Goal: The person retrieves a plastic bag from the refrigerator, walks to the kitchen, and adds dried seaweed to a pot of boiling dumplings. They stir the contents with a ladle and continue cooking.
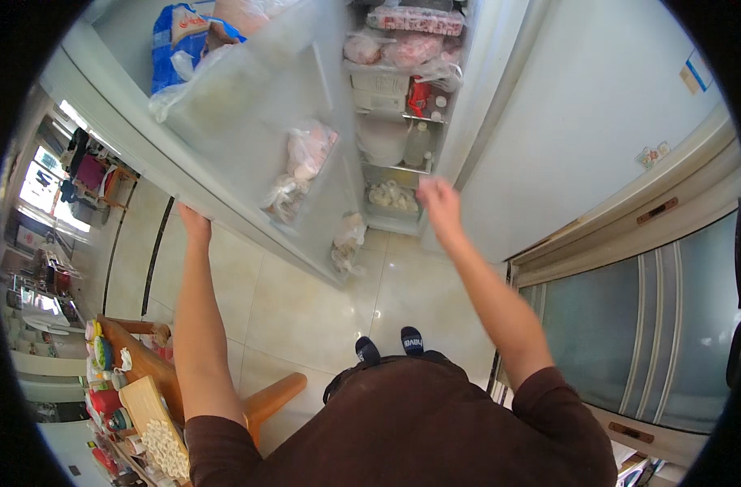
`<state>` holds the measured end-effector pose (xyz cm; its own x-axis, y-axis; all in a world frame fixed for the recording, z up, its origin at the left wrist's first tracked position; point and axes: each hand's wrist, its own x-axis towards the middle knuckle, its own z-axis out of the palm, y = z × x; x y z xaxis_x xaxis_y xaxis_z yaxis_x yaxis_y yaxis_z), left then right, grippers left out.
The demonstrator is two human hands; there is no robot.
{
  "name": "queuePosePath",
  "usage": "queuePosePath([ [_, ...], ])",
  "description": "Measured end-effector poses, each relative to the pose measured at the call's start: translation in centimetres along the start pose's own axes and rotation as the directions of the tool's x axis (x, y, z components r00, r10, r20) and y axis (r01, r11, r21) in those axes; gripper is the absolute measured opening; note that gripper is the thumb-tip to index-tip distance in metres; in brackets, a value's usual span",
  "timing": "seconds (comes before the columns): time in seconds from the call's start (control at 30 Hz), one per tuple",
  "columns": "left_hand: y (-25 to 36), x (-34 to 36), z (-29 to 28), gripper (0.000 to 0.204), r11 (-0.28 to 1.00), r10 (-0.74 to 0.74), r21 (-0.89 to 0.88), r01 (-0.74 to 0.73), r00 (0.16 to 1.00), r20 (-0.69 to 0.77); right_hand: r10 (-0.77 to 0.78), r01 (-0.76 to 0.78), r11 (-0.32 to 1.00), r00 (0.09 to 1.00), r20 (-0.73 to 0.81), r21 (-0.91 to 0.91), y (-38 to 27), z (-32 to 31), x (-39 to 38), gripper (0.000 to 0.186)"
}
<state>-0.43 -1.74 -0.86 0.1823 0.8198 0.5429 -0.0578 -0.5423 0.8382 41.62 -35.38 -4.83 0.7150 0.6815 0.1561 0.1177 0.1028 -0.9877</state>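
A tall white fridge door (135, 150) is seen swung wide open toward 10 o'clock, with cloudy, see-through pockets (232, 91) set along its inside. The white fridge (486, 73) is seen standing open at 12 o'clock. Its shelves are packed from top to bottom. At the very bottom, pale lumps (391, 194) are held in a see-through bin (391, 213).

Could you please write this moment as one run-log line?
left hand: at fridge door edge; right hand: near bottom bin, grip blurred; fridge door: open; bags: on door shelves
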Motion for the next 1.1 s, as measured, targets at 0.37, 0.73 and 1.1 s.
queuePosePath([
  [0.37, 2.5, -0.2, 1.0, 0.020, 0.997, 0.043, 0.066, -0.046, 0.998, 0.043, 0.814, -0.762, 0.546, 0.581, 0.005, -0.349, 23.6, -12.7, -30.9, 0.025],
  [0.73, 8.4, -7.2, 7.2, 0.039, 0.972, 0.021, 0.237, 0.003, 0.995, -0.100, 0.796, -0.753, 0.582, 0.604, 0.028, -0.309, 22.7, -11.9, -30.9, 0.027],
  [1.1, 12.8, -15.2, 23.2, 0.030, 0.986, -0.105, -0.108, 0.126, 0.977, 0.187, 0.383, -0.332, 0.923, 0.852, 0.358, -0.197, 11.8, -6.8, -21.6, 0.034],
])
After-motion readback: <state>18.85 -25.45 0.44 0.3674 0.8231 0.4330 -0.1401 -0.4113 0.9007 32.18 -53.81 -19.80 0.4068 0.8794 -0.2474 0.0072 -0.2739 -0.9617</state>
